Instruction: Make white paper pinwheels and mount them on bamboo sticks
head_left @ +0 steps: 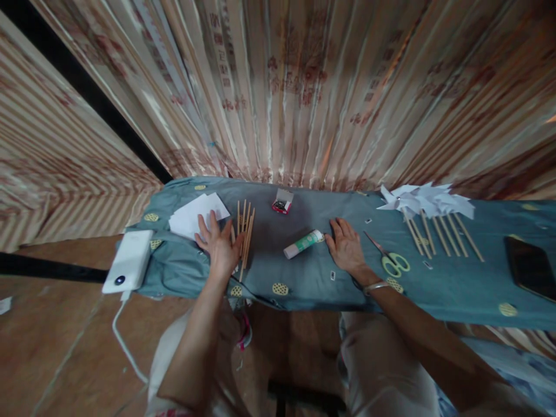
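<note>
My left hand [220, 246] lies spread over the near edge of a stack of white paper [191, 217], its thumb beside several thin wooden sticks [248, 237]. Flat on the cloth, my right hand [346, 246] has its fingers extended and holds nothing. Between the hands lies a green and white glue stick [304, 244], its right end near my right hand. Behind it stands a small open red box [282, 201] with dark small items inside. Scissors [393, 263] with yellow-green handles rest just right of my right hand.
Several white paper pinwheels [428, 200] on sticks lie at the right, with a black phone [530, 266] beyond. A white power bank [129, 260] with a cable sits at the left edge of the blue-green cloth [260, 292]. A striped curtain [295, 104] hangs behind.
</note>
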